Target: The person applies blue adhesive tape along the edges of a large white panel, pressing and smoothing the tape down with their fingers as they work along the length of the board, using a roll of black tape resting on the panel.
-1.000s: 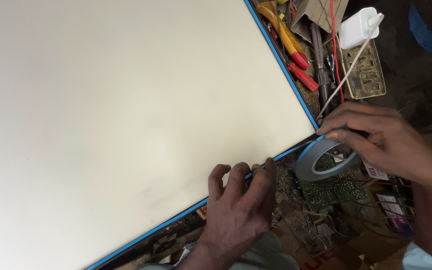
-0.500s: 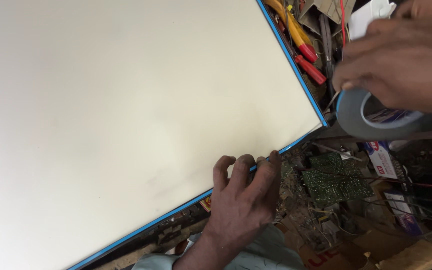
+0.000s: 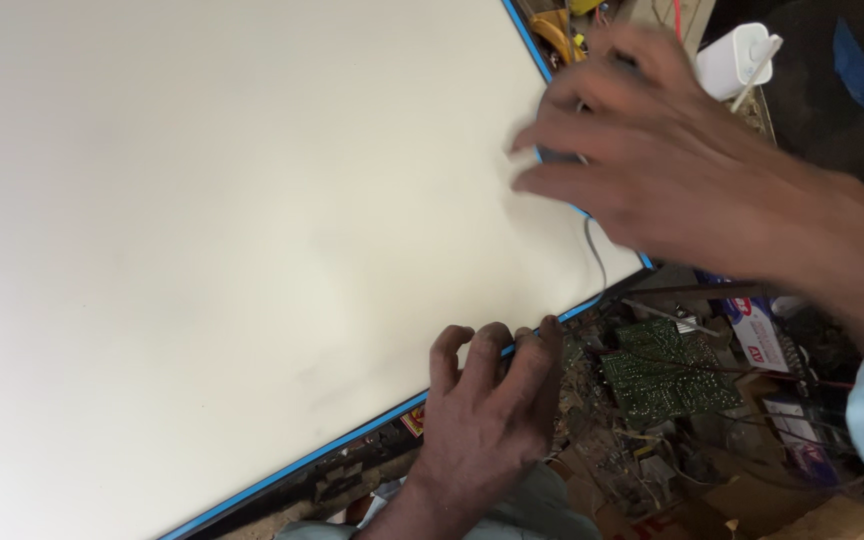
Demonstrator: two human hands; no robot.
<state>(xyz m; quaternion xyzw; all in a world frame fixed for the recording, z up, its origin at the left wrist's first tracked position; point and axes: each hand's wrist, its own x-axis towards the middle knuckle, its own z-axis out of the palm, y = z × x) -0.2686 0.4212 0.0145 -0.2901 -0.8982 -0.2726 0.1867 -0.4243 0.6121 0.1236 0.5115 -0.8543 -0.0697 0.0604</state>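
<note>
**Head view: two hands at the corner of a white panel**

Head view, nearest first: the left hand [image 3: 487, 400] presses its curled fingers on the lower blue-taped edge of the large white flat panel [image 3: 232, 230], holding nothing. Just right of it, a green circuit board [image 3: 667, 365] lies among tangled wires on the cluttered bench [image 3: 712, 460]. Farther off, the blurred right hand [image 3: 652, 165] hovers over the panel's right corner, fingers spread; whether it holds anything I cannot tell. Beyond stands a white plastic bottle [image 3: 732, 60].
</note>
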